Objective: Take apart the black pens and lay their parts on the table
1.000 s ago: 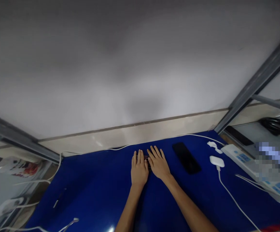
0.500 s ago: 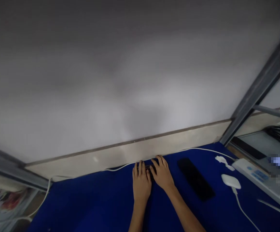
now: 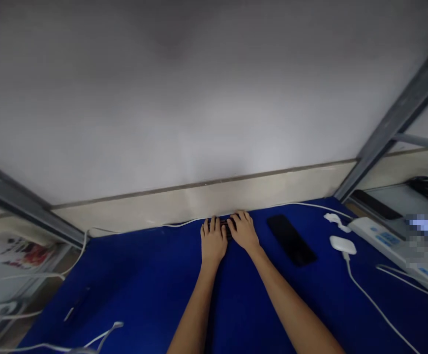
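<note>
A small dark object (image 3: pixel 229 229) lies on the blue desktop (image 3: pixel 155 290) close to the wall. Its middle shows between my hands; the rest is covered, and its kind is unclear. My left hand (image 3: pixel 214 242) rests palm down on its left side with the fingers stretched forward. From the right, my right hand (image 3: pixel 244 231) lies over the other side, fingers spread and its thumb toward the middle. Neither hand visibly grips it. A black phone-like slab (image 3: pixel 291 240) lies flat just right of my right hand.
A white earbud case (image 3: pixel 343 245) with a cable sits at the right, near a white power strip (image 3: pixel 387 241) and a crumpled white scrap (image 3: pixel 335 220). A white cord runs along the wall base. Grey metal posts (image 3: pixel 369 152) flank the desk. A thin dark item (image 3: pixel 76 305) lies at left.
The view has tilted down, so the desk and hands sit higher in the picture and more of the near desktop shows. My hands stay at the dark object.
</note>
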Demonstrator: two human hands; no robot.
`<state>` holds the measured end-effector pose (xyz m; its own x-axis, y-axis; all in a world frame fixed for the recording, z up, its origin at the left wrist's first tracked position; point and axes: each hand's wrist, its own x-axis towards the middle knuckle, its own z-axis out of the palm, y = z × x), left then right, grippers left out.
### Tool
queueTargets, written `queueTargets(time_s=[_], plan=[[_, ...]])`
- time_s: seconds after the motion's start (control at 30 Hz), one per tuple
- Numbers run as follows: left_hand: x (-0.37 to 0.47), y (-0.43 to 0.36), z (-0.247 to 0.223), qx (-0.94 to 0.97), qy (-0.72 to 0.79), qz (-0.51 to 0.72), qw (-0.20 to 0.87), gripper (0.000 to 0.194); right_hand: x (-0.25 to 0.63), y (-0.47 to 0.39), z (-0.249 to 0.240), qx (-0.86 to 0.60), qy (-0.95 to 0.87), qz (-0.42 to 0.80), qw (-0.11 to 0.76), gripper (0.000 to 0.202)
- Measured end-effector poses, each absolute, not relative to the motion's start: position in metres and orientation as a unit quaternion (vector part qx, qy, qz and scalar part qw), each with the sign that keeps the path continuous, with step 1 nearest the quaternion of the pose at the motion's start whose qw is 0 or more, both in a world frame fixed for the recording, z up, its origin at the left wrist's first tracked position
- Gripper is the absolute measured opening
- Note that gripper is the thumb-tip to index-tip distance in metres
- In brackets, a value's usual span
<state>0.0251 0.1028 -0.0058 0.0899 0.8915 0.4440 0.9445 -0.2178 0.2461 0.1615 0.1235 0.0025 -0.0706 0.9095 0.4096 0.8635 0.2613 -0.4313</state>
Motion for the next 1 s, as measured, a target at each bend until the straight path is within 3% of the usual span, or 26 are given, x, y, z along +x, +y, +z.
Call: queueTargets(time_s=[0.23,0.37,0.8,1.0], plan=[[0.02,0.093,-0.004,-0.77,-0.6,-0.21,0.057,0.051,0.166,0.106,0.003,-0.561,-0.799,0.048,0.212,0.049],[0.016,0.083,-0.006,-0.782,-0.588,-0.202,0.056,0.051,0.168,0.088,0.001,-0.563,-0.801,0.048,0.199,0.053],[0.01,0.071,-0.014,-0.804,-0.547,-0.234,0.019,0.05,0.177,0.058,-0.004,-0.552,-0.793,0.066,0.247,0.051],[0.011,0.054,0.003,-0.776,-0.552,-0.306,0.015,0.048,0.182,0.061,-0.007,-0.544,-0.737,0.124,0.381,0.048]])
